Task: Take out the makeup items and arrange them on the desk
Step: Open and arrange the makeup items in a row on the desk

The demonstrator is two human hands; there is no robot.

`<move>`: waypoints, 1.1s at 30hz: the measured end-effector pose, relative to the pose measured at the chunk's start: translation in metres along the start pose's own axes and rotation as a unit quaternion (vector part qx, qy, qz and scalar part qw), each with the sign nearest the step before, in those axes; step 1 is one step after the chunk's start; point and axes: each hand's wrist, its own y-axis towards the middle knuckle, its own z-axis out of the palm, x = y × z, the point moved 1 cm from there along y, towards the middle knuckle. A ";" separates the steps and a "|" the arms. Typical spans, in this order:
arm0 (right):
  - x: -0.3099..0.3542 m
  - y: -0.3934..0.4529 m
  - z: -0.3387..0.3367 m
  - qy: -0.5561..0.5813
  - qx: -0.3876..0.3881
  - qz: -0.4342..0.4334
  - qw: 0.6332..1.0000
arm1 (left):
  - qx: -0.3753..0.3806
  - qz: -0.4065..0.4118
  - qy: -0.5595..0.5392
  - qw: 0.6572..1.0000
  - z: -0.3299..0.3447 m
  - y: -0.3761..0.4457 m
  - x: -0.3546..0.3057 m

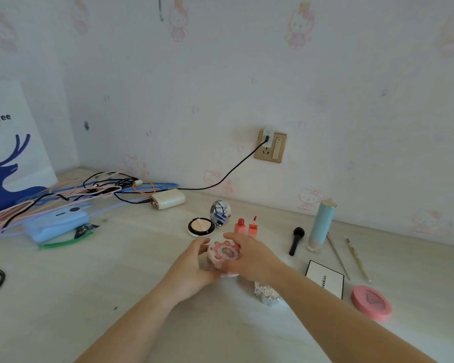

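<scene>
Head view: pink jar (pixel 224 254) mid-desk (pixel 116 271)

At the bench's far left corner I read "coffee" in dark letters on the white paper bag (pixel 8 142), above its blue deer. Near the right edge, the white black-rimmed card (pixel 325 280) reads "ookiss"; its first letter is unclear.

Two bare forearms reach in from the bottom edge of the view, each ending in a bare hand. The left hand (pixel 194 265) and the right hand (pixel 249 255) show no rings, bracelets, watch or gloves. No sleeve covers either forearm up to the frame's edge. The fingernails are too blurred to tell whether they are painted.
</scene>
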 end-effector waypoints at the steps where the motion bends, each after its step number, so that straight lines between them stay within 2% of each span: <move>1: 0.006 -0.004 -0.007 0.022 -0.001 -0.012 1.000 | 0.001 0.006 -0.058 0.998 -0.003 -0.001 -0.002; 3: 0.020 -0.013 -0.018 0.062 -0.003 -0.050 0.997 | -0.009 0.026 -0.155 0.988 -0.009 -0.004 -0.011; 6: 0.037 -0.019 -0.031 0.062 -0.030 -0.087 0.994 | -0.012 0.030 -0.285 0.958 -0.016 -0.013 -0.032; 11: 0.054 -0.020 -0.032 0.032 -0.072 -0.118 0.990 | 0.016 0.023 -0.495 0.868 -0.026 -0.022 -0.062; 14: 0.061 -0.026 -0.030 0.002 -0.121 -0.104 0.987 | 0.012 0.010 -0.573 0.819 -0.026 -0.029 -0.071; 16: 0.066 -0.030 -0.029 -0.004 -0.146 -0.112 0.983 | 0.019 -0.003 -0.600 0.799 -0.024 -0.034 -0.074; 21: 0.076 -0.036 -0.019 -0.004 -0.123 -0.138 0.983 | 0.026 -0.010 -0.613 0.790 -0.017 -0.046 -0.079; 29: 0.077 -0.041 -0.012 -0.114 -0.149 -0.173 0.967 | -0.017 -0.001 -0.596 0.803 -0.007 -0.057 -0.081; 31: 0.076 -0.041 -0.012 -0.084 -0.146 -0.175 0.970 | -0.027 -0.008 -0.589 0.808 -0.006 -0.059 -0.083; 33: 0.074 -0.037 -0.019 0.035 -0.144 -0.144 0.979 | -0.050 -0.031 -0.604 0.795 -0.008 -0.059 -0.080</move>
